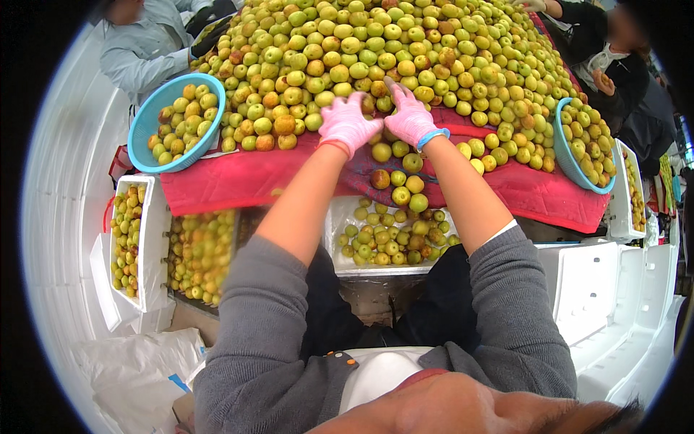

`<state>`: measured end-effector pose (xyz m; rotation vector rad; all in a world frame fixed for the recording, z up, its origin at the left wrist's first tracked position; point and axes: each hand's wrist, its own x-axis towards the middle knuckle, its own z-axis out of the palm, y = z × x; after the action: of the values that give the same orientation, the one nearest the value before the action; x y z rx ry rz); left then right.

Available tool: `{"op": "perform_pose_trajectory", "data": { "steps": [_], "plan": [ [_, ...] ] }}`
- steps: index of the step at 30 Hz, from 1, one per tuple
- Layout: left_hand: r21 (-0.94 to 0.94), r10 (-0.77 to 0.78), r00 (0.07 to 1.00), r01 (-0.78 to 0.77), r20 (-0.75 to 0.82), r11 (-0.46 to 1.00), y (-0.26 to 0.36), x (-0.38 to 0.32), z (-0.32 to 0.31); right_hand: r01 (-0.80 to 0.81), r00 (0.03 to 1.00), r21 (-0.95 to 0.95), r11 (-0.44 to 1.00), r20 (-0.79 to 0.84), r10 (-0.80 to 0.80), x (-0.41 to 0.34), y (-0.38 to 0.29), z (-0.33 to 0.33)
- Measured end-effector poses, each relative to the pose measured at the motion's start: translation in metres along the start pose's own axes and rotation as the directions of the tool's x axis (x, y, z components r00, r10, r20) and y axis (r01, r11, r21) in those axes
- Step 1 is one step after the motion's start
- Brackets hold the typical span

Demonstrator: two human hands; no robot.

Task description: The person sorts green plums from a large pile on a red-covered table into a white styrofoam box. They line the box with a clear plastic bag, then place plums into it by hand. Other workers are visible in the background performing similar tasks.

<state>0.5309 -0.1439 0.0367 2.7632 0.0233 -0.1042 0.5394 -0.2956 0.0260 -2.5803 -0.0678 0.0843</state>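
Observation:
Both my hands, in pink gloves, are at the near edge of a big heap of green and reddish-brown jujubes. My left hand reaches forward with its fingers bent over the front fruit. Close beside it, my right hand has its fingers spread against the heap; whether either palm hides a fruit cannot be seen. Several loose jujubes lie between my forearms on the red cloth. Below the cloth's edge, in front of my lap, a white foam box holds more jujubes.
Blue plastic baskets of jujubes stand left and right. At lower left are a filled foam box and a mass of jujubes. White foam boxes are stacked at right. One person works at left, another at right.

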Motion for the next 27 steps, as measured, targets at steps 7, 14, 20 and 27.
{"op": "perform_pose_trajectory", "data": {
  "steps": [7,14,20,27],
  "plan": [
    [-0.055,0.292,0.881,-0.293,0.371,0.954,0.004,-0.016,0.001,-0.026,0.992,-0.056,0.998,0.12,0.033,0.012,0.006,-0.006],
    [-0.086,0.12,0.985,-0.131,-0.123,0.988,-0.03,0.015,-0.012,0.16,0.981,0.143,0.977,-0.129,-0.142,0.01,0.011,0.006],
    [-0.037,0.095,0.995,-0.095,0.015,0.995,-0.021,0.031,0.002,0.169,0.976,0.136,0.976,0.113,-0.185,0.02,0.013,0.006],
    [-0.523,0.377,0.907,-0.232,0.189,0.82,-0.037,0.044,-0.001,0.018,0.997,0.321,0.947,-0.071,0.006,0.029,0.024,0.014]
  ]
}}
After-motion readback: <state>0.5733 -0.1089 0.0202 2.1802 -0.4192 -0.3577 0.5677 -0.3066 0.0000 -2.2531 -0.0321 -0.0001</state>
